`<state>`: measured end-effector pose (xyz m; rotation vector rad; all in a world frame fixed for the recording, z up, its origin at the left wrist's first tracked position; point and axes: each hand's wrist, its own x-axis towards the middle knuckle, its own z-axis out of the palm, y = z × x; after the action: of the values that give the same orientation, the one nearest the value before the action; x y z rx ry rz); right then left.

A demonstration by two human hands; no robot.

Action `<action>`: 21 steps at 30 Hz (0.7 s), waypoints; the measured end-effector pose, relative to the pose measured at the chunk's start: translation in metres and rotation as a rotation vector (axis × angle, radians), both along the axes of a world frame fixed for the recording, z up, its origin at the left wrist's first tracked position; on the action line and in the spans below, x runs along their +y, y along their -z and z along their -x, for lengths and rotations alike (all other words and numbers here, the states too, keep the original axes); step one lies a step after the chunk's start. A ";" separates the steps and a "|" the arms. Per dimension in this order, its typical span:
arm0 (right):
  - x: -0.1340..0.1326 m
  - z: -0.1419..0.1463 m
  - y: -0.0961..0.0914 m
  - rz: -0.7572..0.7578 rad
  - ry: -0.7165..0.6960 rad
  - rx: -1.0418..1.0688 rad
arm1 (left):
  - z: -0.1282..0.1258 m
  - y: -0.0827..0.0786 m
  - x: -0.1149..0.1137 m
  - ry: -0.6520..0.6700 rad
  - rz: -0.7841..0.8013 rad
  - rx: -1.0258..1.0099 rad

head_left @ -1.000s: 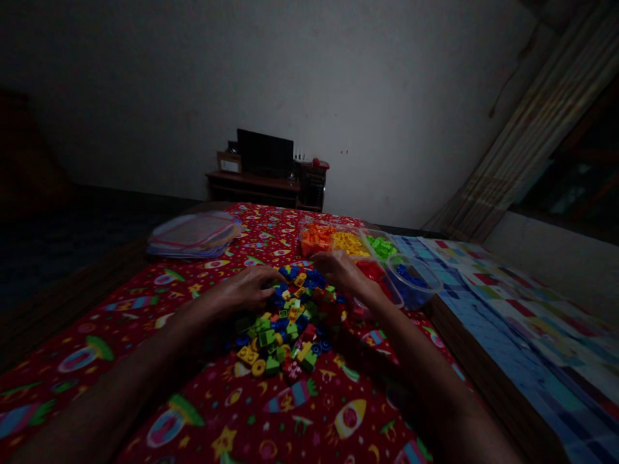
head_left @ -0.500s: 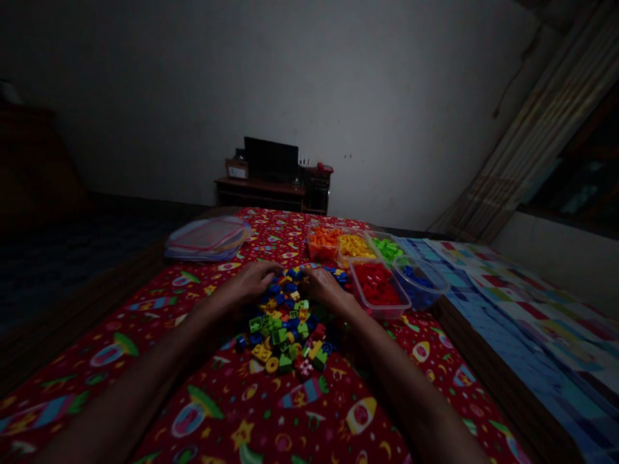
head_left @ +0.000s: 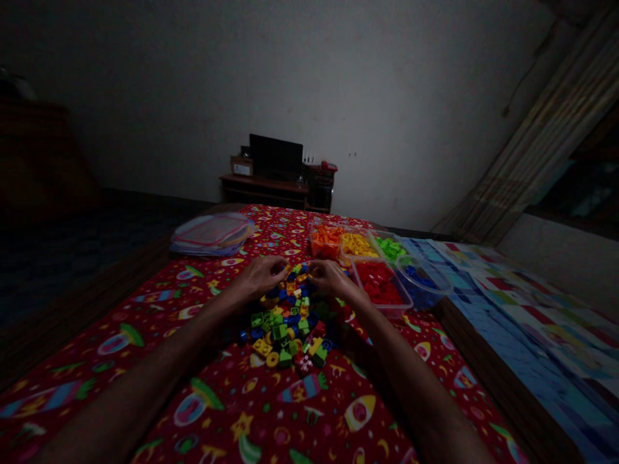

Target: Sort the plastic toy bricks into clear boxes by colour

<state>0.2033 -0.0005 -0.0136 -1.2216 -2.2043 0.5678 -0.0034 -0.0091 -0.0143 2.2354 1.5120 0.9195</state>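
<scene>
A heap of small plastic bricks (head_left: 289, 325) in blue, green, yellow, orange and red lies on a red patterned cloth (head_left: 271, 412). My left hand (head_left: 261, 276) rests on the far left of the heap, fingers curled on bricks. My right hand (head_left: 329, 277) is at the far right of the heap, fingers pinched together over the bricks. The hands nearly meet above the heap's far edge. What each one grips is too dark and small to name. Clear tubs hold sorted bricks: orange (head_left: 325, 240), yellow (head_left: 356, 245), green (head_left: 391, 247), red (head_left: 380, 287) and blue (head_left: 422, 282).
A stack of clear plastic lids (head_left: 213, 233) lies at the far left of the cloth. A blue checked mat (head_left: 522, 322) lies to the right. A low wooden cabinet with a dark screen (head_left: 275, 158) stands against the far wall. A curtain (head_left: 546, 135) hangs at the right.
My right hand has come back from the tubs to the heap. Both hands have closed in toward each other at the heap's far edge. The view shifted slightly.
</scene>
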 end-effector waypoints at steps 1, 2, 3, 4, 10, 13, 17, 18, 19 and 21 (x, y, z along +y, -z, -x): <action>-0.001 0.002 -0.002 0.056 0.003 0.072 | 0.000 -0.001 0.000 0.003 0.012 -0.032; -0.002 0.005 -0.004 0.136 0.002 0.161 | -0.001 -0.001 -0.001 0.019 0.039 -0.073; -0.004 0.007 -0.006 0.231 -0.006 0.265 | -0.001 -0.001 -0.001 0.047 0.076 -0.125; -0.006 0.010 -0.008 0.327 -0.014 0.376 | -0.003 -0.001 -0.001 0.081 0.115 -0.180; -0.012 0.016 -0.008 0.543 -0.095 0.617 | -0.013 0.015 0.007 0.154 0.159 -0.390; -0.008 0.014 -0.002 0.457 -0.150 0.503 | -0.016 0.022 0.011 0.159 0.157 -0.451; 0.004 0.000 -0.004 0.285 -0.071 0.344 | -0.012 0.012 0.006 0.112 0.144 -0.401; 0.008 -0.008 -0.007 0.233 -0.008 0.311 | -0.009 0.007 0.004 0.075 0.115 -0.364; 0.013 -0.017 -0.011 0.183 0.067 0.277 | -0.004 0.002 0.003 0.029 0.075 -0.321; 0.024 -0.039 -0.022 0.096 0.215 0.206 | 0.007 -0.004 0.003 -0.065 -0.001 -0.245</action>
<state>0.2421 0.0235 0.0081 -1.3642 -1.8665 0.6842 -0.0100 -0.0066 -0.0106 1.9978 1.4777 1.1655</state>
